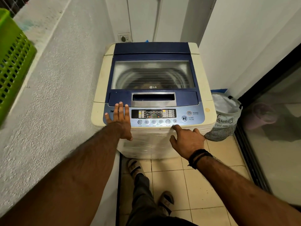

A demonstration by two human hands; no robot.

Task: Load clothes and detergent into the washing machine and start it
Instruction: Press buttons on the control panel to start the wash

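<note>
- Washing machine [153, 98]: a cream top-loader with a blue lid [152, 70], standing in a narrow alcove; the lid is shut, and the drum shows dimly through its ribbed window — the contents cannot be made out.
- Control panel [154, 115]: runs along the front edge of the machine, with a dark display at centre, a row of round buttons beneath it, and the start/pause button [184, 118] at the right, clear of both hands.
- Left hand [119, 119]: lies flat, palm down, on the left end of the control panel, fingers spread and released, their tips reaching the front edge of the lid; it grasps nothing.
- Right hand [187, 137]: hangs over the front rim of the machine, forefinger extended to the panel's lower edge below the button row, other fingers loosely curled; it holds nothing. Dark bands circle the wrist.
- Clearances: a rough white wall [53, 88] stands close on the left; a laundry bag [225, 115] fills the gap on the right, just beside a glass door [275, 128].
- A green basket [11, 62] sits on top of the wall at far left — well apart from the machine.
- Tiled floor [203, 185]: open in front of the machine, save for the person's feet.
</note>
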